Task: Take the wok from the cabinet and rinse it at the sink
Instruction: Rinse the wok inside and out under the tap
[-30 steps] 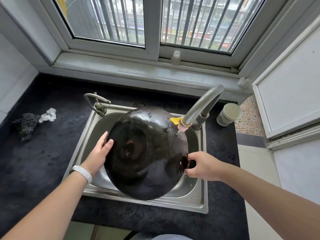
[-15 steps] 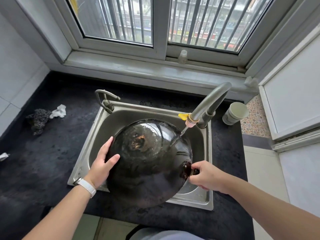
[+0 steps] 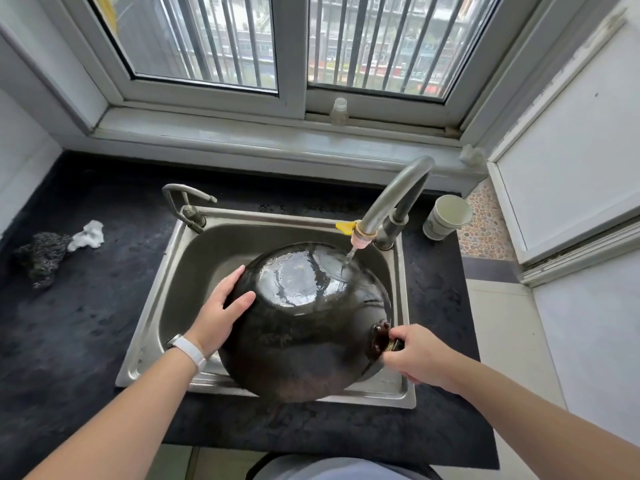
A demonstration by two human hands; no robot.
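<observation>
A black wok (image 3: 304,327) lies bottom-up over the steel sink (image 3: 173,271), its wet underside shining. Water runs from the tap (image 3: 391,199) onto the wok's far right side. My left hand (image 3: 218,313) rests flat against the wok's left wall, fingers spread. My right hand (image 3: 415,355) is closed around the wok's handle at the right, next to the brown handle bracket (image 3: 379,341). The wok's near rim hangs over the sink's front edge. Its inside is hidden.
A dark counter (image 3: 86,323) surrounds the sink. A scouring pad (image 3: 43,254) and a crumpled white tissue (image 3: 88,235) lie at the left. A paper cup (image 3: 446,216) stands right of the tap. A second small tap (image 3: 185,202) sits at the sink's back left. A small bottle (image 3: 338,110) stands on the windowsill.
The wok has tipped further over, so more of its wet bottom faces up, and the stream now lands on its far right side. Both hands kept their hold.
</observation>
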